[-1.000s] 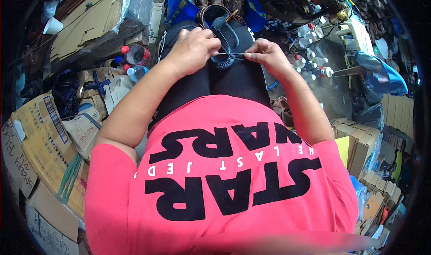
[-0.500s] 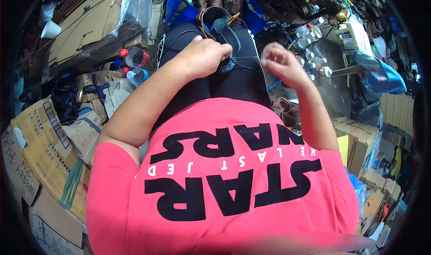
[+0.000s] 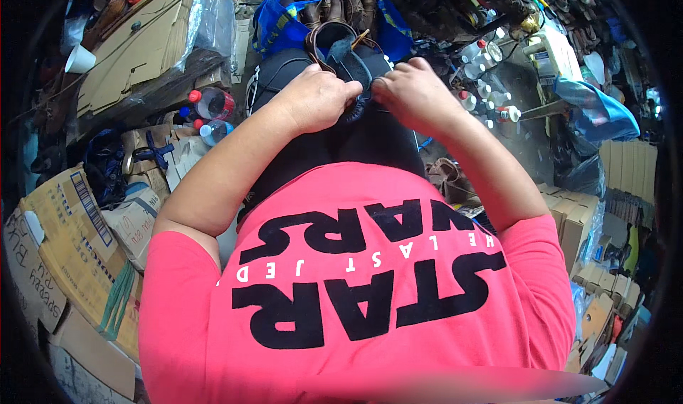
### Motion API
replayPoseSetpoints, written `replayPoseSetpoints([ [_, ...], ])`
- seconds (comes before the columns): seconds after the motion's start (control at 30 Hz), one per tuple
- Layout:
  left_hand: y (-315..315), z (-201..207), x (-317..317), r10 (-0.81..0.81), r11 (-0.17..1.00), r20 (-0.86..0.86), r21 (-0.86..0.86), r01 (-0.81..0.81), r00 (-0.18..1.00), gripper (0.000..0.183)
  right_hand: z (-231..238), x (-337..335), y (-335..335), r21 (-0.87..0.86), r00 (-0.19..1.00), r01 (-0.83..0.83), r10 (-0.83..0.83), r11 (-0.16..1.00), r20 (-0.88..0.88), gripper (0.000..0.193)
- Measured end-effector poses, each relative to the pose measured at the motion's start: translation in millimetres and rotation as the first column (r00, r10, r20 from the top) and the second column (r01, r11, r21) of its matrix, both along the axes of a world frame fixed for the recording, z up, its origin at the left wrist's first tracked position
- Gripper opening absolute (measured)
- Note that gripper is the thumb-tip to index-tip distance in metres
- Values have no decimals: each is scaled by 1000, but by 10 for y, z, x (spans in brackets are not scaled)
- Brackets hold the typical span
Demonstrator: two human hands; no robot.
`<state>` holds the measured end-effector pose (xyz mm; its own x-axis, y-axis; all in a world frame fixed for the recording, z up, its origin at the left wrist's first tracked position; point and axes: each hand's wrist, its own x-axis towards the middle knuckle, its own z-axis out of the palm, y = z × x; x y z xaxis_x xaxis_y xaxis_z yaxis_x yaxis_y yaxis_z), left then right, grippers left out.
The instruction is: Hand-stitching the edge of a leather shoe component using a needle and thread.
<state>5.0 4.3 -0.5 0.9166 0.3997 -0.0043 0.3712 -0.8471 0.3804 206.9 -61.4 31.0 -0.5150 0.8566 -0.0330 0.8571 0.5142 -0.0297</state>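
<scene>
A shoe (image 3: 350, 62) with a brown collar and a dark, loose tongue is set between my knees, its opening facing away from me. A row of dark stitches runs round its near end (image 3: 351, 112). My left hand (image 3: 321, 99) is closed at the shoe's left side, fingertips at its edge; what lies inside the fist is hidden. Close by on the right, my right hand (image 3: 414, 97) is pinched, knuckles up, against the right side of the shoe. Thread ran to this hand a moment ago; its fingers now hide most of it.
Several plastic bottles (image 3: 213, 105) stand on the left, more bottles (image 3: 487, 87) on the right. Ahead, a blue bag (image 3: 391, 20) holds brown footwear. Flattened cardboard (image 3: 135, 48) and boxes (image 3: 71, 226) fill the left. Blue plastic (image 3: 597, 109) hangs at right.
My right hand has come left from out beside the knee to the shoe, and the thread stretched between the hands no longer shows. My left hand stays at the shoe's side.
</scene>
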Motion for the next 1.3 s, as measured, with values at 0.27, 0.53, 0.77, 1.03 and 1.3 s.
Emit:
replayPoseSetpoints([
  [0.27,7,12,-232,20,998,2,63,-20,1000,5,-241,147,52,-47,991,-48,42,998,-126,8],
  [0.53,144,232,-1206,329,939,-115,147,-311,937,4,-417,1079,-367,-101,931,363,-366,926,-8,5],
  [0.77,281,561,-1677,693,649,353,-685,-330,629,7,-142,1329,-419,-657,-267,179,-607,732,-749,16],
  [1.03,-237,982,-482,547,363,707,-683,634,448,20,431,239,-54,-206,-572,-484,-486,850,-661,19],
  [1.3,77,536,-1473,410,912,73,-58,-407,909,13,-264,1095,-660,-594,683,311,-609,742,-403,22],
])
